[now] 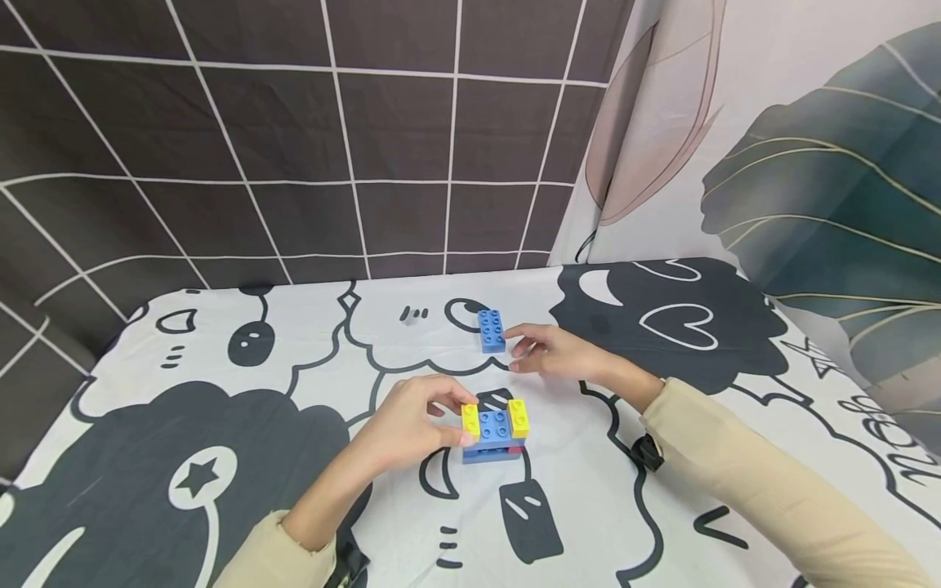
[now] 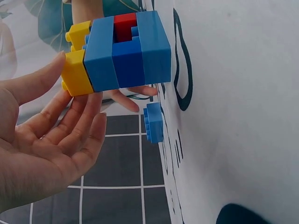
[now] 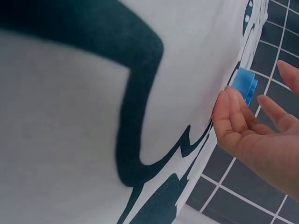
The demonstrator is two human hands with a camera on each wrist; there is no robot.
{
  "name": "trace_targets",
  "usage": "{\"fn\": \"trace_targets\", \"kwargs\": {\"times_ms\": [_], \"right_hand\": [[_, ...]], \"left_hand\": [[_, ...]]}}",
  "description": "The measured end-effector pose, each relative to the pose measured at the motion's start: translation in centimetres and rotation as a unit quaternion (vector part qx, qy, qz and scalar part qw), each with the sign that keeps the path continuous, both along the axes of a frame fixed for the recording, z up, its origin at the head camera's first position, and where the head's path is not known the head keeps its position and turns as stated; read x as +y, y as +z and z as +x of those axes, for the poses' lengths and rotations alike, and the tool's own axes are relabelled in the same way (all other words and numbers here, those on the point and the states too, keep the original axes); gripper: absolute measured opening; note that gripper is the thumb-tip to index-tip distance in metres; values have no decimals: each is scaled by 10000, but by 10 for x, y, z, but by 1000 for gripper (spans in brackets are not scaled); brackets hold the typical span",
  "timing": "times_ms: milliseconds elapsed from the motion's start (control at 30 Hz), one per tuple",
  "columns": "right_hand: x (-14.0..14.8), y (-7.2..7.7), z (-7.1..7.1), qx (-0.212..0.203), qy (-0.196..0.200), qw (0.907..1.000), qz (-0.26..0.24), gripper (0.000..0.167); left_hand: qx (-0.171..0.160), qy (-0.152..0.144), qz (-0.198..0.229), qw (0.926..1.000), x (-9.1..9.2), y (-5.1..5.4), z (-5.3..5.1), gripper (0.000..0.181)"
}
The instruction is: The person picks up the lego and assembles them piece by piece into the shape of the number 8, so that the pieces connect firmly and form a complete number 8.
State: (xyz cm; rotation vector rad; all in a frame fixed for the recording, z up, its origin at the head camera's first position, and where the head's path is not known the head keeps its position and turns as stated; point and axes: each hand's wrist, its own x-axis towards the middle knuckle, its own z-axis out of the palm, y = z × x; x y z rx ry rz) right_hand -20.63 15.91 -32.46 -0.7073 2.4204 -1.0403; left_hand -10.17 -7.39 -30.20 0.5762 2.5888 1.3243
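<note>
A small stack of building bricks [image 1: 494, 426] stands on the patterned cloth, blue in its layers with two yellow bricks on top. My left hand [image 1: 415, 418] pinches the left yellow brick [image 2: 77, 73] between thumb and fingers. A red brick [image 2: 124, 27] shows inside the stack in the left wrist view. Farther back lies a separate blue brick [image 1: 491, 331] with studs up. My right hand [image 1: 551, 351] is beside it, fingers loosely bent and holding nothing. In the right wrist view the fingers partly cover this blue brick [image 3: 244, 84]; whether they touch it I cannot tell.
White cloth with dark cartoon drawings [image 1: 265, 474] covers the table. A dark gridded curtain [image 1: 397, 122] hangs behind the table's back edge. At the right hangs a leaf-patterned cloth [image 1: 845, 188].
</note>
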Motion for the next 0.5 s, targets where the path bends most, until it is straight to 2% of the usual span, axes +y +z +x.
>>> {"fn": "trace_targets", "kwargs": {"times_ms": [500], "right_hand": [[-10,0,-8,122,-99,9995,282,51]], "left_hand": [[-40,-23,-45,10000,0,0,-2,28]]}}
